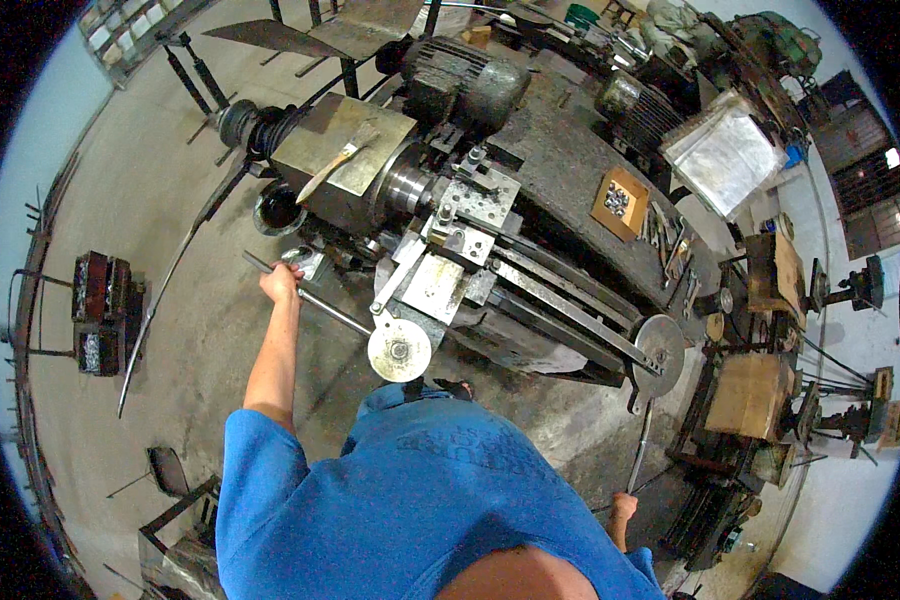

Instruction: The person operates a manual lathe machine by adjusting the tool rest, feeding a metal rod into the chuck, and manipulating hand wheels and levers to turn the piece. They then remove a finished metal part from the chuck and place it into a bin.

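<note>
My left hand is closed around a long metal lever bar, which runs to a round metal disc at the near side of the lathe-like machine. Far out to the right, my right hand wraps the end of a second, thinner lever rod. That rod joins a dark round plate at the right end of the machine's rails. Between the two levers sit the chuck and a drilled steel tool block. A brush lies on the headstock.
Behind the rails, the bench carries a cardboard box of small metal parts and several hand tools. A motor stands at the back. Bins of metal pieces are on the left floor; other machines line the right.
</note>
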Tool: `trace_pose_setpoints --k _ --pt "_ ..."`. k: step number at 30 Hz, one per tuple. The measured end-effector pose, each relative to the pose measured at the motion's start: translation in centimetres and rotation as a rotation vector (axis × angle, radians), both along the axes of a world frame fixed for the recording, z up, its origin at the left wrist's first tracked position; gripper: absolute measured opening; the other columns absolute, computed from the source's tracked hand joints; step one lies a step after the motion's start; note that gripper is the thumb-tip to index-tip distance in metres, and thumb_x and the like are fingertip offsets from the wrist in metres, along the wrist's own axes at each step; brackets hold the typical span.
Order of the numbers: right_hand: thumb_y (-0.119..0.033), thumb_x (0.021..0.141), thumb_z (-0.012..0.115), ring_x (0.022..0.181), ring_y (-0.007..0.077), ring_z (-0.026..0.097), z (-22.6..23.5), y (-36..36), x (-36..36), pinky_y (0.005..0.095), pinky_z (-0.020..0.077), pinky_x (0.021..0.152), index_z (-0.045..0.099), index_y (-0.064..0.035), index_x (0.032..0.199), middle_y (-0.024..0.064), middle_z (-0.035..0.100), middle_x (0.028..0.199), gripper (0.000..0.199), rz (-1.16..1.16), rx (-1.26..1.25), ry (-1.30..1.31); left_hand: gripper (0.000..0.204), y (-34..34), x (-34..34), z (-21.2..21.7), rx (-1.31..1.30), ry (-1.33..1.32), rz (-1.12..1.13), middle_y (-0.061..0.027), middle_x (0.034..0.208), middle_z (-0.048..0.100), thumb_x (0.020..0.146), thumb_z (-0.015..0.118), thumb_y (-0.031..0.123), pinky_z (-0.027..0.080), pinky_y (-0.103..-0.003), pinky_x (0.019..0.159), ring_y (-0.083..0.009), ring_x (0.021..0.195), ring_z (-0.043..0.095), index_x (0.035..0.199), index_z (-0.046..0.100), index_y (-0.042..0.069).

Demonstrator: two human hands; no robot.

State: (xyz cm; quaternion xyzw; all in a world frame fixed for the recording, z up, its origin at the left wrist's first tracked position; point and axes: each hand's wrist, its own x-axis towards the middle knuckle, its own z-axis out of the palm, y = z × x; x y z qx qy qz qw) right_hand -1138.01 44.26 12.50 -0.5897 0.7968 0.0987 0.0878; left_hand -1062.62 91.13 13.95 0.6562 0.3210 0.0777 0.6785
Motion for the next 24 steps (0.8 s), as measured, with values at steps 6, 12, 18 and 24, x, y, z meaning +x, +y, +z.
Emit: trace_pose_setpoints --k 6,12,18,24 --pt "-0.029 0.061 0.069 0.089 0.0330 0.060 0.6 0.7 0.7 0.0395 0.0485 0.076 0.054 0.0027 0.092 0.0184 0.061 0.093 0.047 -0.027 0.002 0.026 0.013 -0.4 -0.4 0.6 -0.002 0.012 0.002 -0.0135 0.060 0.057 0.082 0.043 0.007 0.043 -0.029 0.036 -0.0186 0.041 0.053 0.087 0.045 -0.004" --pt "-0.027 0.062 0.065 0.087 0.0339 0.060 0.2 0.6 0.4 0.0396 0.0483 0.075 0.055 0.0004 0.097 0.0195 0.060 0.098 0.045 0.028 0.089 0.004 0.015 -0.6 -0.7 0.6 0.014 0.009 0.001 -0.0149 0.061 0.058 0.082 0.043 0.008 0.044 -0.029 0.038 -0.0192 0.042 0.055 0.085 0.046 -0.007" --pt "-0.028 0.063 0.060 0.099 0.0346 0.055 3.1 0.6 9.3 0.0456 0.0429 0.082 0.058 -0.0044 0.102 0.0185 0.061 0.098 0.045 0.098 -0.193 0.025 0.018 0.8 -0.2 -1.4 0.019 -0.039 0.015 -0.0164 0.059 0.057 0.083 0.043 0.008 0.046 -0.031 0.038 -0.0212 0.040 0.054 0.078 0.045 -0.010" --pt "-0.031 0.065 0.056 0.098 0.0347 0.054 2.6 -6.7 9.8 0.0521 0.0378 0.083 0.062 -0.0045 0.094 0.0163 0.060 0.102 0.040 0.118 -0.084 0.049 0.014 -0.4 -1.5 0.0 -0.023 -0.063 0.008 -0.0174 0.057 0.056 0.075 0.044 0.003 0.047 -0.033 0.036 -0.0233 0.038 0.054 0.072 0.049 -0.010"
